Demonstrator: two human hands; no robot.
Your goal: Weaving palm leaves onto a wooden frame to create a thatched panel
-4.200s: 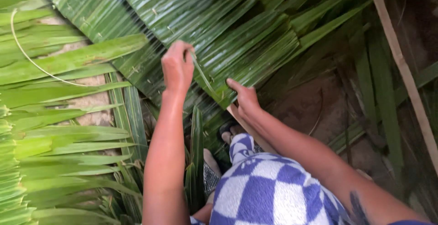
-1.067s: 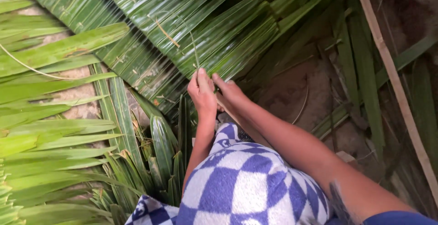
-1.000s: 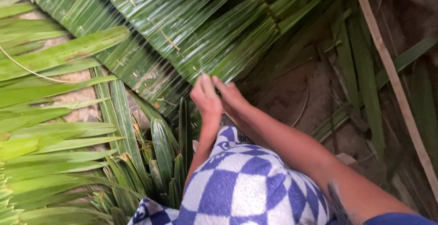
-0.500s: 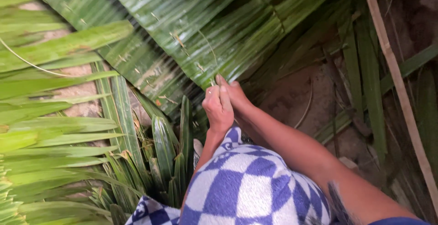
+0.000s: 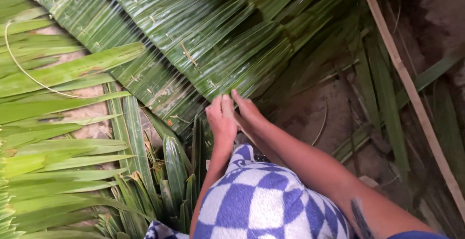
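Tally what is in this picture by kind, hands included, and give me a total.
Hands: 2, the left hand and the right hand, both at the edge of the panel
Stitched palm-leaf panel: 1
Long pale stick: 1
Checked blue-and-white cloth: 1
Total: 5

Soft daylight; glossy glare; slight blur

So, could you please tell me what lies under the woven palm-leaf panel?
Loose palm leaves and bare soil show past the edges of the panel. Both hands meet at its near edge. Whatever lies beneath its middle is covered.
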